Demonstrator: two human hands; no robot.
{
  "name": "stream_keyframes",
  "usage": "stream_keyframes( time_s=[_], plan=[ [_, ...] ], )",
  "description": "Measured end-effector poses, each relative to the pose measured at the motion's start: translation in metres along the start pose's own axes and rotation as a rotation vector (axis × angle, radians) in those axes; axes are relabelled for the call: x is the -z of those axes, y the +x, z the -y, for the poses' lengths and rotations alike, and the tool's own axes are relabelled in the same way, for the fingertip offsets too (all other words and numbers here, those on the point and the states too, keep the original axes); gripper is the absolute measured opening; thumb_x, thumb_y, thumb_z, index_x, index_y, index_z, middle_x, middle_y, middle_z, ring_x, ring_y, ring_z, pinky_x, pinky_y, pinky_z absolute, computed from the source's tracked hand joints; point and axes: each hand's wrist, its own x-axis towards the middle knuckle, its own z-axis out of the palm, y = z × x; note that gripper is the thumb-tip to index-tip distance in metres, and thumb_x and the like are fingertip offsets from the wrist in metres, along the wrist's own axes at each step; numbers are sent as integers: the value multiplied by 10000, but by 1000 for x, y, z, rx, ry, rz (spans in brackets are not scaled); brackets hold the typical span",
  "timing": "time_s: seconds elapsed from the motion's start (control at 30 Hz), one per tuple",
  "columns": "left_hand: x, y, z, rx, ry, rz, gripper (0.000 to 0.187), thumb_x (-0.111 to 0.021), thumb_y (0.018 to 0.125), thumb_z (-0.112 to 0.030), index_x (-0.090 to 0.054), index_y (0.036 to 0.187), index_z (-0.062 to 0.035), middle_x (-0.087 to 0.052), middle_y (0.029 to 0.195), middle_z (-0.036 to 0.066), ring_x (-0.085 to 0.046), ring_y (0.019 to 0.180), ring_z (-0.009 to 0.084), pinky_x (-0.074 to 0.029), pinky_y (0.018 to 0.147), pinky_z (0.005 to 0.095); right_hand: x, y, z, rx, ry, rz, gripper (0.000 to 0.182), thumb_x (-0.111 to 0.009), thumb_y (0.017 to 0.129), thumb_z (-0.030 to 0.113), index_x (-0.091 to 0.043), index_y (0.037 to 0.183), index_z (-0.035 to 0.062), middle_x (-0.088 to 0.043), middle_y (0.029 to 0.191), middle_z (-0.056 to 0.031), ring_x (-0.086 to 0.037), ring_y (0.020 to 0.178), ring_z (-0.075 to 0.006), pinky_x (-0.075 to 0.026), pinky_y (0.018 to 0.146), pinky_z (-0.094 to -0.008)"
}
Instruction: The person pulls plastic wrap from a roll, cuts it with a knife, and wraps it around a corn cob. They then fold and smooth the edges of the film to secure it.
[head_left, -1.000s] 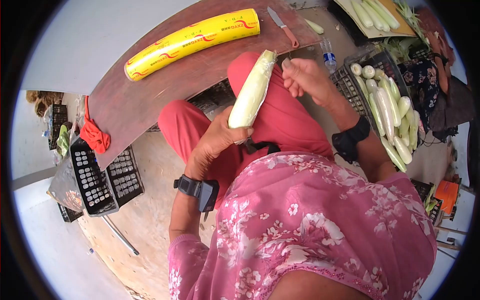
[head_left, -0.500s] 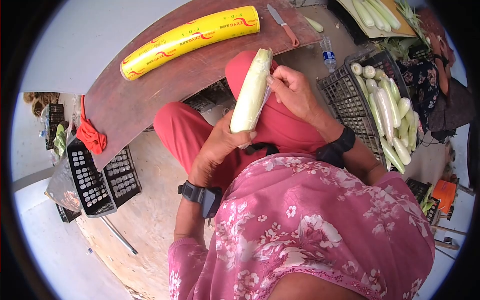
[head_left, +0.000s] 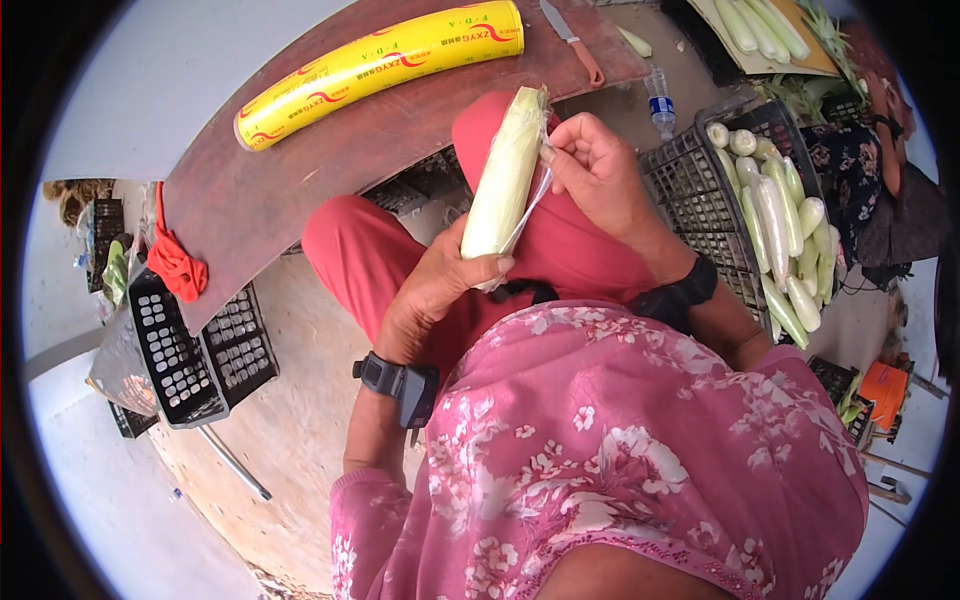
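My left hand (head_left: 447, 277) is wrapped round the lower end of a pale green ear of corn in its husk (head_left: 500, 180), which is held tilted over my lap. Clear plastic film (head_left: 530, 208) clings to the right side of the ear, with a loose edge pulled away from it. The fingertips of my right hand (head_left: 600, 170) are pinched on that edge, close beside the upper part of the ear.
A yellow roll of cling film (head_left: 385, 70) and a knife (head_left: 575, 42) lie on the reddish table (head_left: 240, 215). To the right, a black crate (head_left: 680, 185) holds several pale ears near a water bottle (head_left: 660, 105). Another black crate (head_left: 180, 345) stands left. Another person (head_left: 870, 165) sits far right.
My right hand has drawn the film's edge slightly outward from the ear, so a stretched strip shows between them. The left hand keeps its hold. The whole view has shifted a little.
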Motion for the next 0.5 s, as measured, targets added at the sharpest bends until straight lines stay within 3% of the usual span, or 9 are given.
stream_keyframes(
  time_s=[0.13, 0.43, 0.5],
  plan=[
    [-6, -3, -5, -21, 36, -18, 558, -814, 768, -169, -537, 1234, -40, -594, 969, 1, -559, 785, 87, -465, 670, 240, 1, -1, 3, 28, 144, 13, 81, -611, 950, 39, -536, 965, 12, -637, 800, -21, -599, 660, -58, -486, 569, -217],
    [-11, -9, 1, -10, -31, -19, 573, -828, 769, -172, -529, 1235, -23, -608, 1002, 17, -571, 816, 90, -479, 706, 238, 3, -2, -5, -180, 733, 69, 41, -572, 993, 93, -552, 1019, 70, -634, 890, -19, -591, 761, -89, -466, 672, -234],
    [-17, -13, 4, -38, -8, -55, 567, -827, 770, -165, -527, 1228, -16, -610, 1003, 20, -573, 828, 90, -482, 712, 238, 2, -3, -7, -192, 737, 83, 34, -566, 993, 86, -550, 1018, 69, -636, 893, -23, -595, 756, -99, -465, 672, -237]
  ],
)
